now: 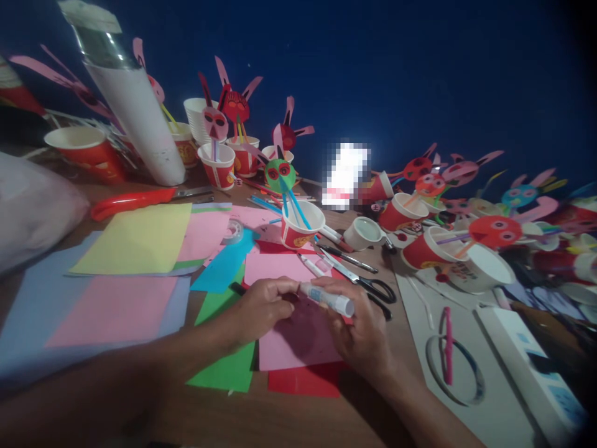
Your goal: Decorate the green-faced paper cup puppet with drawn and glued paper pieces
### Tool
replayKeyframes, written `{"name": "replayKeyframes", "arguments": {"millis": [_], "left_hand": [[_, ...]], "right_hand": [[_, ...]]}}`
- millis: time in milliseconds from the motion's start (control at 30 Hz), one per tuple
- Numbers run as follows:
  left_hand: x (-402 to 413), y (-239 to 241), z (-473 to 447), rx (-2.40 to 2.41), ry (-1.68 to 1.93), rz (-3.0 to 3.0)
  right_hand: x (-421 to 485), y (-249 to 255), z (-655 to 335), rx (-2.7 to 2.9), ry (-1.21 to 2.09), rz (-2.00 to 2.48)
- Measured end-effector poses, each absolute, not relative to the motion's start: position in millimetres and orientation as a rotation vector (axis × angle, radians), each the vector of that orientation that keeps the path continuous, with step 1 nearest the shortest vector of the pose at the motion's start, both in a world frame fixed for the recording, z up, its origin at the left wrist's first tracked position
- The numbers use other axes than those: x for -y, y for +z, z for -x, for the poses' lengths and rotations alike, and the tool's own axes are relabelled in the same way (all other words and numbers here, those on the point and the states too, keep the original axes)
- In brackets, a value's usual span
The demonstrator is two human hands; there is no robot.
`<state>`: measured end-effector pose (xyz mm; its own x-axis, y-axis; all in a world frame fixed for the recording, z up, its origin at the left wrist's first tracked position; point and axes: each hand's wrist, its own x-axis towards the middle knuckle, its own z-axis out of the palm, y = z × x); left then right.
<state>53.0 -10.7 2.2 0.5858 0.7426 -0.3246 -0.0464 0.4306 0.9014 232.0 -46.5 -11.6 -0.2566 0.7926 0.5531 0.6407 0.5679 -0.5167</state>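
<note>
nearest the camera, our left forearm crosses the lower left of the frame. near the centre, our right hand is grasping a white tube, tilted above a pink sheet; our left hand has its fingertips bunched at the tube's left end, though we cannot tell whether they grip it. right of centre on the surface, we see black-handled scissors; above centre, a green paper face on blue straws stands in a red cup.
</note>
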Motion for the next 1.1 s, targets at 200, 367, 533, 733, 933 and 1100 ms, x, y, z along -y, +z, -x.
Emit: {"name": "replayKeyframes", "arguments": {"millis": [200,367,533,733,933,1100], "left_hand": [[11.3,-1.4,-54.0,-0.769,0.588,-0.974],[12.3,-5.2,-55.3,-0.734,0.603,-0.874],[11.5,-3.8,-55.9,-0.68,0.634,-0.813],[12.1,0.0,-56.8,-0.633,0.659,-0.739],[10.4,-1.5,-55.7,-0.567,0.672,-0.641],[7.6,-4.1,-53.5,-0.527,0.66,-0.606]], "right_hand": [[47.5,-14.7,-232.6,2.009,0.273,1.096],[48.5,-13.2,-232.7,2.052,0.246,1.069],[48.5,-13.1,-232.5,2.086,0.225,1.069],[47.2,-12.6,-232.3,2.102,0.201,1.048],[46.9,-14.4,-233.2,2.121,0.205,1.062],[47.1,-17.0,-236.7,2.132,0.202,1.091]]}}
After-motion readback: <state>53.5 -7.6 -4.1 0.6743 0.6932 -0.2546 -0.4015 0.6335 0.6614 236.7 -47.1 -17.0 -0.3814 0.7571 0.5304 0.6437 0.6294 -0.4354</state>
